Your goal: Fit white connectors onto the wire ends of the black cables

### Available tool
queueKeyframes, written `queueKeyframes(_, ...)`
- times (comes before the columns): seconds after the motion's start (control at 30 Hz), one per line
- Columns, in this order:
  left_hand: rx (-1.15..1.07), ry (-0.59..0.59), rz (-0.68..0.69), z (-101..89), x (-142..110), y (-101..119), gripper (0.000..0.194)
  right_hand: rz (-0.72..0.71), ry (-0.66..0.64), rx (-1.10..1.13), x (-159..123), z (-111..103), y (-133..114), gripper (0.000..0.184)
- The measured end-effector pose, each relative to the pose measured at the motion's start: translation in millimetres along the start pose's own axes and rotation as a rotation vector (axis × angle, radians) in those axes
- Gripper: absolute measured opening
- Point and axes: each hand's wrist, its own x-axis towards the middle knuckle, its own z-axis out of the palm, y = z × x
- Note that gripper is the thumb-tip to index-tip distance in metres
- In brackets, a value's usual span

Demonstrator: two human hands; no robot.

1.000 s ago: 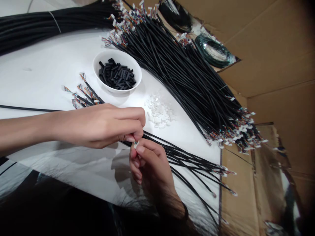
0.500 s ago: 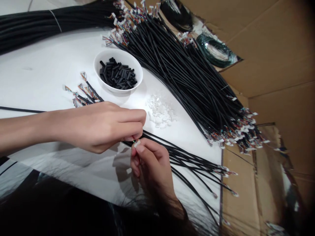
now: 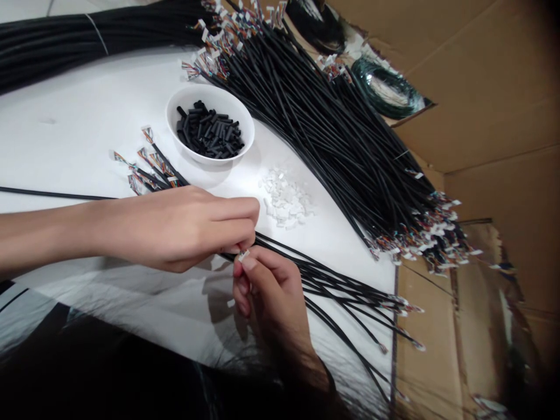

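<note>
My right hand [image 3: 275, 286] pinches a small white connector [image 3: 244, 255] between thumb and forefinger, its other fingers curled beneath. Reaching in from the left, my left hand [image 3: 196, 224] is closed just above the connector, its fingertips bunched against it. Those fingertips seem to grip a thin wire, though the hand hides most of it. Black cables [image 3: 332, 277] with wired ends lie under and beyond both hands. Past my left hand, several cable ends with coloured wires [image 3: 151, 157] fan out on the white table [image 3: 87, 116].
A white bowl [image 3: 175, 137] of short black tube pieces stands beyond my hands. Beside it is a loose pile of white connectors [image 3: 286, 198]. A large bundle of black cables [image 3: 306, 122] crosses the far side, near cardboard [image 3: 490, 87]. Another bundle [image 3: 87, 41] lies far left.
Both hands stay almost in place. My left fingertips have come down slightly, and less of the wire above the connector shows. The view has shifted a little.
</note>
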Motion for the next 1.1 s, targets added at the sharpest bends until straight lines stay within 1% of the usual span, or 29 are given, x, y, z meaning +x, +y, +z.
queueKeyframes(0.17,-0.006,-0.032,0.013,-4.5,-0.4,-1.5,0.027,0.091,-0.075,0.172,1.3,-2.1,-4.3,0.022)
queueKeyframes(0.27,-0.020,-0.037,0.007,-7.8,1.4,-0.1,0.023,0.143,-0.090,0.266,0.3,-1.2,-9.0,0.022)
queueKeyframes(0.33,-0.034,-0.026,-0.013,-8.6,2.4,0.6,0.023,0.165,-0.097,0.290,-0.4,-0.3,-11.4,0.022)
queueKeyframes(0.53,-0.055,0.041,0.000,-2.6,-2.0,-3.2,0.032,0.183,-0.124,0.294,1.1,0.7,-12.3,0.023)
queueKeyframes(0.7,0.038,0.052,0.081,-1.8,-3.3,-4.7,0.031,0.205,-0.117,0.279,2.1,1.2,-11.5,0.023)
queueKeyframes(0.87,0.124,0.058,0.120,-5.2,-1.6,-3.1,0.034,0.166,-0.087,0.247,3.8,0.6,-7.6,0.023)
queueKeyframes(1.0,0.151,0.067,0.097,-4.7,-0.7,-1.7,0.039,0.144,-0.072,0.184,5.5,-0.8,-5.1,0.023)
queueKeyframes(1.1,0.135,0.100,0.088,-3.1,-0.6,-1.1,0.038,0.138,-0.067,0.155,5.6,-1.2,-4.8,0.022)
